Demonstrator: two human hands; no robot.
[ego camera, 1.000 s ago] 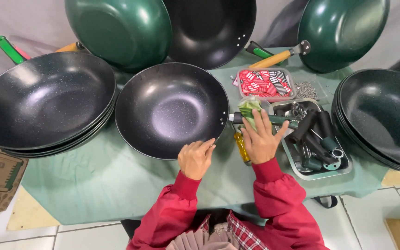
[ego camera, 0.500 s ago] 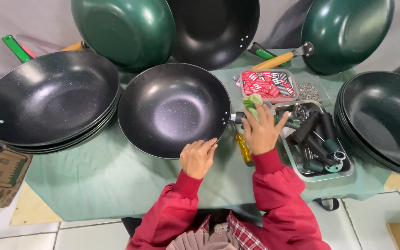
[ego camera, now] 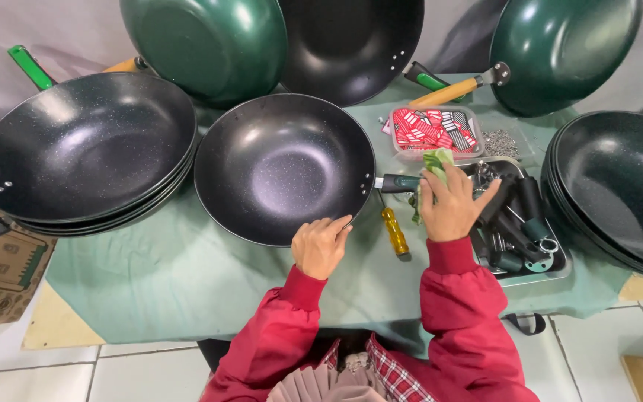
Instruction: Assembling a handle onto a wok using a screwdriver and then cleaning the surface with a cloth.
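Left hand [ego camera: 320, 247] curled loosely on the round black speckled wok's [ego camera: 284, 167] rim, right hand [ego camera: 452, 208] pinching a crumpled green cloth [ego camera: 434, 162] (over its stub handle).

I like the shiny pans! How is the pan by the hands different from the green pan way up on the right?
The black pan by the hands lies flat with its speckled inside facing up; the green pan leans tilted, showing its glossy green outside. The black pan has only a dark stub where the right hand rests; the green pan has a wooden handle. Both are round and deep.
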